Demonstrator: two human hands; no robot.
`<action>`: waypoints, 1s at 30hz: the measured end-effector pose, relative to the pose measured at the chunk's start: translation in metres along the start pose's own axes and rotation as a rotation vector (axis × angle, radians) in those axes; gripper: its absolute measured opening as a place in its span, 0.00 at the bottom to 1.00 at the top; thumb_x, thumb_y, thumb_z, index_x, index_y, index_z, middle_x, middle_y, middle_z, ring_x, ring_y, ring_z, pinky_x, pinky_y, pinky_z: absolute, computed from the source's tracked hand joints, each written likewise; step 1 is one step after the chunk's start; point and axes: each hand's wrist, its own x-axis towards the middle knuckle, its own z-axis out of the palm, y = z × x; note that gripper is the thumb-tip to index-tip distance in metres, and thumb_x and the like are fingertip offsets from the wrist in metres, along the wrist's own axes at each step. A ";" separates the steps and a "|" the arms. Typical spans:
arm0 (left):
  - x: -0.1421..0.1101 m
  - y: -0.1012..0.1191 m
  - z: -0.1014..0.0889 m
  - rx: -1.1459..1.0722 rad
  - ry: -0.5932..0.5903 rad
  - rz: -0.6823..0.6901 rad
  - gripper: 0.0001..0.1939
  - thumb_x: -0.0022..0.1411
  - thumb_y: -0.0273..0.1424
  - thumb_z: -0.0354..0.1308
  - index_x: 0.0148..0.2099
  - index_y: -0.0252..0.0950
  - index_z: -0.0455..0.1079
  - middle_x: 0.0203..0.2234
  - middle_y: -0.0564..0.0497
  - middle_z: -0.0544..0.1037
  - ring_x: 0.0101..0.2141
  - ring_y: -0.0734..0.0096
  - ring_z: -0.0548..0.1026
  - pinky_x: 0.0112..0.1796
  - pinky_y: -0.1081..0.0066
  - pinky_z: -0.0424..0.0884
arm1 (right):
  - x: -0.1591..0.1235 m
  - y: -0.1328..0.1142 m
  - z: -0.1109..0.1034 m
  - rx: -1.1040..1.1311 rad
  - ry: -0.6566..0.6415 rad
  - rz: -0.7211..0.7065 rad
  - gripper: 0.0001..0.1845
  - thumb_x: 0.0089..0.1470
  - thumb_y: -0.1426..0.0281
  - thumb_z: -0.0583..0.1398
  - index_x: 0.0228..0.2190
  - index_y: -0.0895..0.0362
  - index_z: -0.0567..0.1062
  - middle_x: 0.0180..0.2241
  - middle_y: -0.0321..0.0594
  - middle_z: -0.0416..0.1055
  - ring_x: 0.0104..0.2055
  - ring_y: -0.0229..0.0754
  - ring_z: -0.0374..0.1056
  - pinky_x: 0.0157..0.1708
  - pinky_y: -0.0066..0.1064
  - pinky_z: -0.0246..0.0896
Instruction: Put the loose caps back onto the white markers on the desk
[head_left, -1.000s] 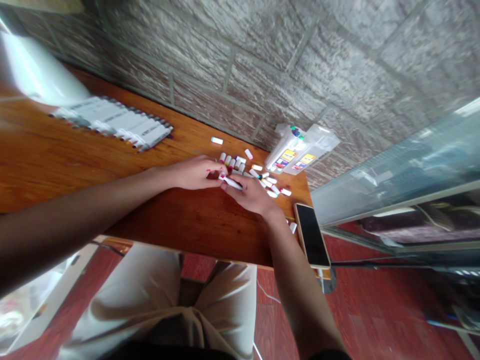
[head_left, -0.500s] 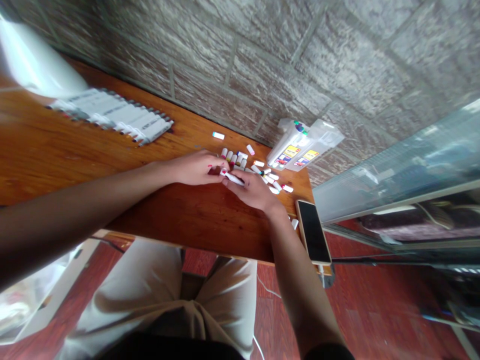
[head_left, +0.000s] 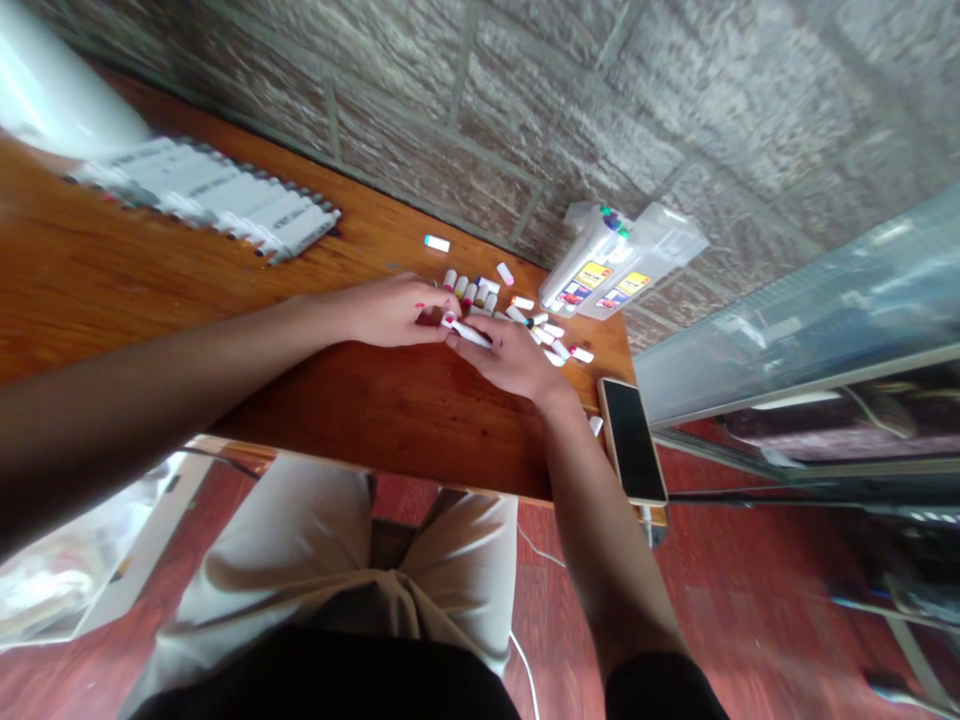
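Over the front part of the wooden table, both hands meet. In my right hand (head_left: 514,355) is a slim white marker (head_left: 474,335), gripped between thumb and fingers and pointing left. My left hand (head_left: 397,308) has its fingers closed at a small white marker cap (head_left: 448,319) with a red end, right by the marker's left end. Whether cap and marker touch is too small to tell. Red marks show on the left hand. Just beyond the fingers lie several loose white caps (head_left: 480,290) with coloured ends, partly hidden by the hands.
A row of grey-white markers (head_left: 217,195) lies side by side at the left. A clear plastic case (head_left: 596,265) with yellow labels stands open against the brick wall (head_left: 420,90). A phone (head_left: 631,440) lies at the table's right edge. A white lamp-like object (head_left: 60,90) is at upper left.
The view has tilted slightly, so the table things sit higher in the picture. Both hands keep their hold and position relative to the table.
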 end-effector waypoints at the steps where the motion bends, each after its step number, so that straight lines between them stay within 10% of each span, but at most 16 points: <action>1: 0.000 -0.001 0.000 0.000 0.003 0.000 0.13 0.63 0.39 0.58 0.40 0.35 0.76 0.31 0.52 0.79 0.29 0.76 0.71 0.33 0.76 0.61 | 0.000 0.000 0.000 -0.002 -0.001 0.002 0.15 0.63 0.59 0.57 0.35 0.58 0.76 0.31 0.36 0.72 0.34 0.38 0.67 0.37 0.28 0.56; 25: -0.004 0.015 -0.009 0.082 -0.089 -0.089 0.14 0.66 0.35 0.58 0.48 0.30 0.75 0.29 0.54 0.75 0.27 0.83 0.67 0.32 0.80 0.59 | -0.005 -0.014 -0.001 -0.151 -0.030 -0.029 0.14 0.64 0.62 0.58 0.36 0.59 0.77 0.31 0.36 0.72 0.36 0.38 0.67 0.40 0.31 0.57; 30: -0.008 0.023 -0.016 0.327 -0.155 -0.087 0.26 0.66 0.45 0.52 0.52 0.27 0.74 0.30 0.58 0.69 0.38 0.75 0.76 0.45 0.71 0.62 | -0.008 -0.021 -0.007 -0.216 -0.081 -0.049 0.13 0.63 0.61 0.59 0.36 0.57 0.79 0.30 0.35 0.73 0.38 0.38 0.69 0.40 0.34 0.59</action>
